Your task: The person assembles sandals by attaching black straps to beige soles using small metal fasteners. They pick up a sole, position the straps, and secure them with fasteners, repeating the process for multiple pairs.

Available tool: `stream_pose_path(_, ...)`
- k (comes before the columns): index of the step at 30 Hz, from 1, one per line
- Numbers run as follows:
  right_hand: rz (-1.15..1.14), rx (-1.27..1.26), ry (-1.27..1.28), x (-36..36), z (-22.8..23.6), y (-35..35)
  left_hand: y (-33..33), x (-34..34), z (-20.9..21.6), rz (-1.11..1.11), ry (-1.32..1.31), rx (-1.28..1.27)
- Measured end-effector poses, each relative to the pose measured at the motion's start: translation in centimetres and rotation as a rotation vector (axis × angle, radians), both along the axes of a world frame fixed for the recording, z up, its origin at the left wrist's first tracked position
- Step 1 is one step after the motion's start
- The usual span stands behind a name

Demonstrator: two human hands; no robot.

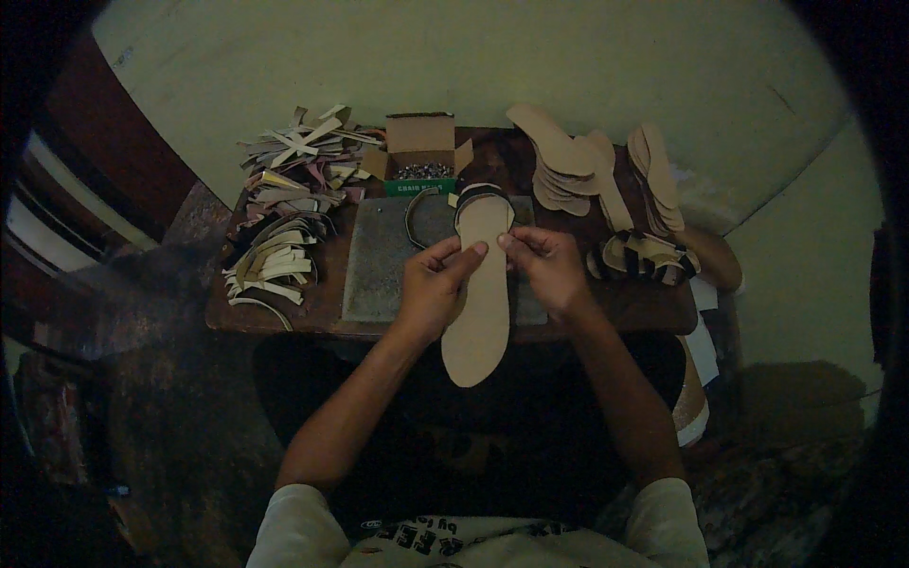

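Note:
A tan, sole-shaped insole (478, 327) hangs over the table's near edge, its narrow rounded end toward me. Across its far end lies a dark strap with a pale edge (484, 193). My left hand (437, 284) is closed on the insole's left edge, thumb on top. On the opposite edge my right hand (547, 270) pinches it the same way. What the fingers do underneath is hidden. Just left of the far end, a curved strip (413, 220) rests on a grey slab (374, 275).
An open green box of small metal nails (423, 172) stands behind the slab. Piles of cut strips (275, 256) cover the table's left side. At right are stacked insoles (559, 156), more insoles (653, 175) and dark-strapped sandal pieces (649, 257). The brown table (644, 308) meets a pale wall.

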State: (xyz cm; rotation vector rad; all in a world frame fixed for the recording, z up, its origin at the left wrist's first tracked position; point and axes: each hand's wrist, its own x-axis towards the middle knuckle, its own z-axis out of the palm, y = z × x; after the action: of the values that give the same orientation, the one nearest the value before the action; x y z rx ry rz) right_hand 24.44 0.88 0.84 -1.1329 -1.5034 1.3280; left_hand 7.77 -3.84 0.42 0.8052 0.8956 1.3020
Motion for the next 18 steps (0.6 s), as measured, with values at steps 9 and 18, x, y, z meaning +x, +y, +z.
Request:
stream_pose_path(9, 0.03, 0.09, -0.055, 0.1, 1.0, -0.1, 0.2, -0.2, -0.5, 0.126, 0.203, -0.002)
stream_pose_path(18, 0.073, 0.166, -0.121, 0.6, 1.7, 0.1, 0.2, -0.1, 0.5, 0.226, 0.368, 0.289)
